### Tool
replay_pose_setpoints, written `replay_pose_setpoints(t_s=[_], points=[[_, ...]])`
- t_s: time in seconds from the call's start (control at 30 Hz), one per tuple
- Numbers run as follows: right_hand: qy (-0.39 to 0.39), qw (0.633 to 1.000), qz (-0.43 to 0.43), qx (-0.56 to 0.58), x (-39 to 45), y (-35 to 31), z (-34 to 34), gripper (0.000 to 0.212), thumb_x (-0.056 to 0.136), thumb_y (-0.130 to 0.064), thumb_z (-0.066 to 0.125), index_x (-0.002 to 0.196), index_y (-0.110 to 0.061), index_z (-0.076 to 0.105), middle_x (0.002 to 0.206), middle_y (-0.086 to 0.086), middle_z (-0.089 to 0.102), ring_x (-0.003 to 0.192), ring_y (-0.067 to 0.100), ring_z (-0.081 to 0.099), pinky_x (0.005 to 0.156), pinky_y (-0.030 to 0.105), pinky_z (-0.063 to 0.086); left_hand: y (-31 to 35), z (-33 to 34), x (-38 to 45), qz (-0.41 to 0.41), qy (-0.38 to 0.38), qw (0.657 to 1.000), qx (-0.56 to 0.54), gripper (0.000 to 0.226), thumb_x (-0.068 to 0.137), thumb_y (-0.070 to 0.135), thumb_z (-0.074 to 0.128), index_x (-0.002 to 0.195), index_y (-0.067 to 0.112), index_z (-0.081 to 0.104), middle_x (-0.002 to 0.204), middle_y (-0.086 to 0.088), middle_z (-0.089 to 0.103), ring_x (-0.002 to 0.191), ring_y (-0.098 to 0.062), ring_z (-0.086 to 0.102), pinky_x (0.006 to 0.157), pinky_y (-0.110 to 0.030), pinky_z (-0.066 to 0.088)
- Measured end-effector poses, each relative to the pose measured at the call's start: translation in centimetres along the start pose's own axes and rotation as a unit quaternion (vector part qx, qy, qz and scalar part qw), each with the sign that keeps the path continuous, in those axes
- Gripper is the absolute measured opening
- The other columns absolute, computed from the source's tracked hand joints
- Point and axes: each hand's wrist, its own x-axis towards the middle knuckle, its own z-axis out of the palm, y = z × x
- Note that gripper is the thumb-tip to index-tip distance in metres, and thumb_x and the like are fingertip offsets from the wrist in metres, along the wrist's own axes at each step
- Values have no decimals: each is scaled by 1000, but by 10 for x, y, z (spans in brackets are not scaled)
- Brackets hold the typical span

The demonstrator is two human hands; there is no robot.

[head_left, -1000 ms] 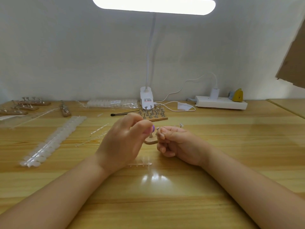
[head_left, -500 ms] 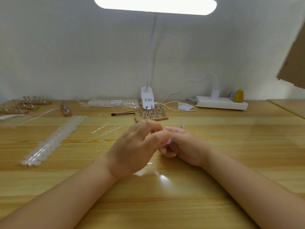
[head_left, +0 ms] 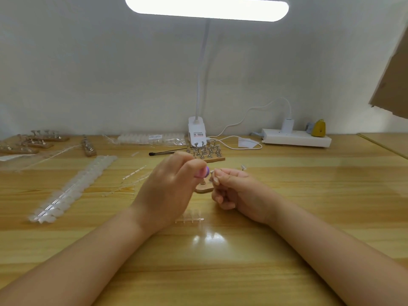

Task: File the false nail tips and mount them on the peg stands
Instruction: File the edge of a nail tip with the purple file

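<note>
My left hand [head_left: 167, 188] is closed around a small purple nail file [head_left: 202, 172], whose end pokes out by the thumb. My right hand [head_left: 236, 191] pinches a tiny clear nail tip [head_left: 211, 174] right next to the file's end. Between and just behind the hands lies a small wooden peg stand [head_left: 204, 188] with a metal peg. A short clear strip of nail tips [head_left: 189, 218] lies on the table just below the hands. Farther back stands a wooden base with several metal pegs [head_left: 206, 152].
A long strip of white nail tips [head_left: 72, 188] runs along the left. More peg stands [head_left: 33, 141] sit at the far left, a bagged tip pack [head_left: 152, 138] and a black brush [head_left: 165, 153] at the back. A lamp base [head_left: 197, 133] and power strip [head_left: 295, 139] line the wall.
My left hand swept right over my right hand half a second ago, then drew back left and up, so the purple file and the peg stand show again. My right hand stayed put.
</note>
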Motion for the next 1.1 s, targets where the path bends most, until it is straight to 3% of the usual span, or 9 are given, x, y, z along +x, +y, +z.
replay_pose_setpoints(t_s=[0.1,0.27,0.37,0.43,0.6,0.73,0.83,0.93,1.1], points=[[-4,1000,-4,-11,0,0,0,17,97,-20,48,85,-12,57,67,-4,52,58,8,48,46,17,32,12,7,0,91,-25,996,0,34,86,3,65,112,18,47,105,-9,57,82,-28,60,75,-40,51],[9,1000,2,10,1,-2,-1,23,89,-31,54,70,-18,58,69,-3,48,58,11,48,44,17,32,0,-1,1,-26,-32,999,0,18,92,16,54,107,21,45,97,-11,61,83,-29,59,70,-44,52],[29,1000,-6,10,3,1,0,26,91,-31,58,67,-21,64,63,-5,49,54,8,47,42,16,30,7,1,2,44,9,999,1,23,90,9,61,107,17,48,96,-10,61,80,-28,60,72,-41,50],[41,999,-8,7,4,1,1,23,88,-30,56,81,-9,60,59,-5,48,52,6,44,40,15,28,15,5,1,87,4,996,36,26,86,7,64,106,20,51,100,-6,56,80,-26,59,73,-38,49],[100,994,21,44,5,0,-1,26,95,-24,53,72,-13,52,61,-5,42,51,7,44,40,16,25,0,-2,1,-13,8,998,65,40,78,1,74,103,21,49,88,-12,56,71,-27,51,64,-37,46],[96,995,14,-3,6,2,2,22,96,-24,52,83,-8,58,67,3,44,49,6,41,38,15,27,10,7,-3,75,-30,993,87,27,84,11,65,106,24,56,100,-3,46,84,-21,45,79,-29,34],[90,996,19,-5,6,1,2,20,95,-24,53,82,-10,56,66,1,42,50,6,41,38,15,28,10,5,-2,60,-41,993,88,28,77,4,74,100,18,66,94,-9,54,80,-24,48,74,-35,43],[103,994,24,31,5,0,-1,24,94,-23,55,73,-14,53,60,-6,43,52,7,43,40,16,28,0,-3,-1,13,-8,999,51,33,79,1,74,101,19,58,86,-12,57,70,-27,52,63,-40,48],[59,998,11,-5,4,0,4,21,88,-29,55,86,-9,56,58,-5,48,50,5,42,40,15,27,16,4,1,75,-24,997,16,27,86,11,66,107,22,53,93,-11,60,77,-25,57,69,-38,50]])
